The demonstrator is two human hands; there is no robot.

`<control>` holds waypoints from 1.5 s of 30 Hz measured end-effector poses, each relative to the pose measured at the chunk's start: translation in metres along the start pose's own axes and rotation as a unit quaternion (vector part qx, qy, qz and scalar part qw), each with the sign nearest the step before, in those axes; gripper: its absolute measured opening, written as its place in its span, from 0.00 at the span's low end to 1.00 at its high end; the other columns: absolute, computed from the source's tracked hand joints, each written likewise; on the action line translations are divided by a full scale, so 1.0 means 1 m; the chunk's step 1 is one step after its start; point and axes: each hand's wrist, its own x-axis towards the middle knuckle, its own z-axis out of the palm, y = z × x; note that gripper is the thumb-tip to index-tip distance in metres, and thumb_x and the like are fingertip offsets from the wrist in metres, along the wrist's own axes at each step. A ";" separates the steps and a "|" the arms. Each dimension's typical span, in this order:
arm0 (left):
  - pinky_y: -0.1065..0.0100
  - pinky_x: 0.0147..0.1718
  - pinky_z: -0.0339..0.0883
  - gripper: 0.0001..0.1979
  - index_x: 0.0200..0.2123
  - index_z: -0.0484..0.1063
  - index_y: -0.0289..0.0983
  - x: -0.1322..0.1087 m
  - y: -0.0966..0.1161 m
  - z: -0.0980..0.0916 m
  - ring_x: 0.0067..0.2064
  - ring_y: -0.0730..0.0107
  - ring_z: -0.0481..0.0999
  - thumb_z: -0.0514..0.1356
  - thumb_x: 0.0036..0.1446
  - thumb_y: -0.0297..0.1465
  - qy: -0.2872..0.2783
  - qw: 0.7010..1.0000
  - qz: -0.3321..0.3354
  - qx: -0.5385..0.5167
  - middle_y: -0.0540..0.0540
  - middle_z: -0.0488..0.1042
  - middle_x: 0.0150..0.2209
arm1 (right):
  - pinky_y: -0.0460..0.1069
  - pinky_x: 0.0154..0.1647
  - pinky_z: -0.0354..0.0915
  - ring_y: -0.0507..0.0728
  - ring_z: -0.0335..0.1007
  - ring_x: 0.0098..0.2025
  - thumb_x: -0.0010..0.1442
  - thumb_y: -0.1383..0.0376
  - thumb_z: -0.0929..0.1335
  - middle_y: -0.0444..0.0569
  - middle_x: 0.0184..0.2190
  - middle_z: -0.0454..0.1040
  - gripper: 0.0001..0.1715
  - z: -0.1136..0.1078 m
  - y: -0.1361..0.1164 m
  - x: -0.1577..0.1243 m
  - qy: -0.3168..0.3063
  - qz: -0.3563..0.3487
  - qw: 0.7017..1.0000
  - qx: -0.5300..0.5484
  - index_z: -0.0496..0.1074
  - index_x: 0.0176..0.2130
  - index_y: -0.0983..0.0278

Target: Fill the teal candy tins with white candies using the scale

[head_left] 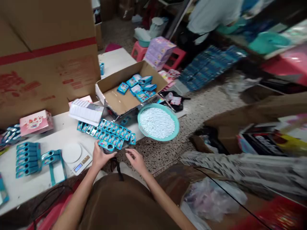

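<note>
My left hand (100,158) grips a small blue printed box (106,145) at the table's front edge, thumb on the near side and fingers at its left end. A dark round spot shows on the box's face. To its right, my right hand (136,160) hovers with thumb and fingertips drawn together; what they hold, if anything, is too small to tell. Just beyond lie rows of similar blue boxes (111,130) with dark round openings. A turquoise basin (177,125) full of small white pieces (157,123) sits right of the rows.
An open carton (120,102) with loose blue packs (141,87) stands behind the rows. Left are a kitchen scale (76,156), stacked blue boxes (27,159), a pink box (35,122) and a white stack (85,111). A large cardboard box (48,64) rises behind. Another person (213,16) is at the back.
</note>
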 end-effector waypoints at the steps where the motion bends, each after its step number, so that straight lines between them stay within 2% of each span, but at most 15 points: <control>1: 0.57 0.44 0.67 0.46 0.52 0.54 0.38 -0.005 -0.018 -0.002 0.44 0.57 0.72 0.70 0.30 0.44 0.029 0.998 -0.045 -0.014 0.42 0.69 0.43 | 0.49 0.37 0.68 0.55 0.71 0.36 0.59 0.60 0.63 0.52 0.39 0.74 0.15 0.001 -0.001 0.001 -0.012 -0.005 1.000 -0.005 0.74 0.43 0.62; 3: 0.59 0.42 0.68 0.41 0.49 0.58 0.38 -0.014 -0.055 -0.010 0.40 0.61 0.74 0.69 0.31 0.44 0.111 0.984 -0.130 -0.053 0.45 0.71 0.40 | 0.50 0.38 0.68 0.55 0.71 0.37 0.59 0.60 0.63 0.52 0.40 0.74 0.16 0.003 0.000 0.002 -0.027 -0.010 0.999 -0.022 0.74 0.42 0.62; 5: 0.61 0.40 0.69 0.32 0.44 0.61 0.38 -0.021 -0.090 -0.024 0.37 0.64 0.74 0.66 0.37 0.46 0.184 0.960 -0.191 -0.091 0.46 0.72 0.37 | 0.51 0.39 0.68 0.56 0.71 0.38 0.59 0.59 0.63 0.53 0.40 0.74 0.16 0.006 0.001 0.000 -0.031 -0.009 0.999 -0.039 0.74 0.42 0.63; 8: 0.61 0.42 0.68 0.25 0.43 0.62 0.38 -0.026 -0.135 -0.053 0.39 0.64 0.74 0.61 0.46 0.46 0.259 0.937 -0.218 -0.092 0.44 0.72 0.38 | 0.52 0.40 0.68 0.57 0.71 0.39 0.60 0.57 0.62 0.54 0.41 0.74 0.18 0.013 0.003 -0.005 -0.042 -0.010 0.997 -0.061 0.74 0.42 0.63; 10: 0.60 0.43 0.67 0.26 0.47 0.60 0.38 -0.026 -0.159 -0.074 0.42 0.63 0.73 0.60 0.49 0.45 0.277 0.935 -0.212 -0.071 0.42 0.71 0.41 | 0.52 0.41 0.68 0.57 0.71 0.39 0.60 0.57 0.61 0.55 0.41 0.74 0.18 0.020 0.002 -0.008 -0.053 -0.016 0.996 -0.074 0.74 0.43 0.63; 12: 0.60 0.43 0.67 0.27 0.49 0.59 0.37 -0.024 -0.177 -0.092 0.42 0.62 0.73 0.60 0.49 0.44 0.265 0.941 -0.205 -0.051 0.42 0.71 0.42 | 0.52 0.41 0.68 0.57 0.71 0.39 0.61 0.57 0.61 0.54 0.41 0.74 0.18 0.028 -0.001 -0.012 -0.066 -0.024 0.994 -0.089 0.73 0.43 0.63; 16: 0.60 0.43 0.66 0.27 0.47 0.61 0.37 -0.017 -0.201 -0.112 0.41 0.62 0.72 0.62 0.47 0.43 0.237 0.958 -0.160 -0.024 0.43 0.70 0.40 | 0.53 0.42 0.68 0.57 0.71 0.39 0.61 0.57 0.61 0.54 0.41 0.74 0.19 0.042 -0.008 -0.019 -0.072 -0.032 0.991 -0.112 0.73 0.43 0.63; 19: 0.60 0.43 0.66 0.23 0.45 0.62 0.37 -0.013 -0.215 -0.113 0.42 0.62 0.72 0.61 0.49 0.42 0.198 0.974 -0.113 -0.018 0.44 0.70 0.41 | 0.53 0.42 0.67 0.58 0.71 0.40 0.61 0.57 0.61 0.55 0.42 0.74 0.19 0.047 -0.015 -0.026 -0.062 -0.022 0.990 -0.123 0.73 0.43 0.64; 22: 0.57 0.44 0.65 0.21 0.46 0.62 0.38 -0.012 -0.227 -0.112 0.44 0.60 0.72 0.60 0.50 0.41 0.151 0.983 -0.104 -0.010 0.43 0.70 0.41 | 0.52 0.41 0.68 0.57 0.71 0.38 0.61 0.56 0.61 0.55 0.41 0.74 0.19 0.049 -0.018 -0.034 -0.055 -0.008 0.989 -0.135 0.73 0.43 0.64; 25: 0.53 0.51 0.61 0.29 0.50 0.59 0.38 -0.018 -0.232 -0.114 0.52 0.55 0.67 0.63 0.47 0.40 0.169 0.982 -0.081 0.024 0.39 0.67 0.48 | 0.52 0.39 0.68 0.56 0.71 0.34 0.60 0.56 0.61 0.55 0.40 0.74 0.19 0.049 -0.017 -0.040 -0.046 -0.002 0.988 -0.144 0.73 0.43 0.64; 28: 0.54 0.55 0.57 0.35 0.54 0.57 0.37 -0.038 -0.234 -0.119 0.56 0.55 0.63 0.64 0.45 0.42 0.211 0.973 -0.064 0.073 0.37 0.64 0.52 | 0.53 0.41 0.68 0.56 0.71 0.35 0.60 0.56 0.61 0.55 0.40 0.74 0.19 0.049 -0.013 -0.043 -0.041 -0.003 0.987 -0.153 0.73 0.42 0.64; 32: 0.56 0.50 0.61 0.27 0.51 0.60 0.37 -0.089 -0.241 -0.122 0.50 0.59 0.68 0.60 0.50 0.43 0.229 0.960 -0.141 0.072 0.40 0.69 0.45 | 0.53 0.39 0.68 0.56 0.71 0.35 0.60 0.55 0.61 0.55 0.40 0.74 0.20 0.053 -0.009 -0.041 -0.057 0.005 0.987 -0.148 0.73 0.43 0.64; 37: 0.53 0.49 0.61 0.23 0.47 0.63 0.38 -0.146 -0.250 -0.115 0.46 0.57 0.71 0.58 0.51 0.44 0.195 0.954 -0.216 0.069 0.42 0.73 0.39 | 0.53 0.40 0.68 0.57 0.71 0.37 0.60 0.55 0.61 0.55 0.41 0.74 0.20 0.063 -0.013 -0.029 -0.091 -0.017 0.986 -0.137 0.73 0.43 0.63; 40: 0.53 0.49 0.61 0.22 0.45 0.64 0.39 -0.160 -0.249 -0.113 0.46 0.56 0.71 0.58 0.50 0.44 0.190 0.951 -0.234 0.065 0.42 0.73 0.39 | 0.53 0.41 0.68 0.57 0.71 0.38 0.61 0.55 0.60 0.55 0.40 0.74 0.20 0.068 -0.018 -0.019 -0.113 -0.033 0.982 -0.145 0.73 0.43 0.63; 45: 0.55 0.49 0.61 0.18 0.41 0.65 0.40 -0.166 -0.243 -0.116 0.45 0.58 0.71 0.57 0.52 0.44 0.207 0.944 -0.251 0.062 0.43 0.73 0.38 | 0.52 0.40 0.67 0.57 0.71 0.36 0.61 0.55 0.60 0.55 0.40 0.74 0.20 0.072 -0.028 -0.007 -0.138 -0.041 0.976 -0.164 0.73 0.43 0.63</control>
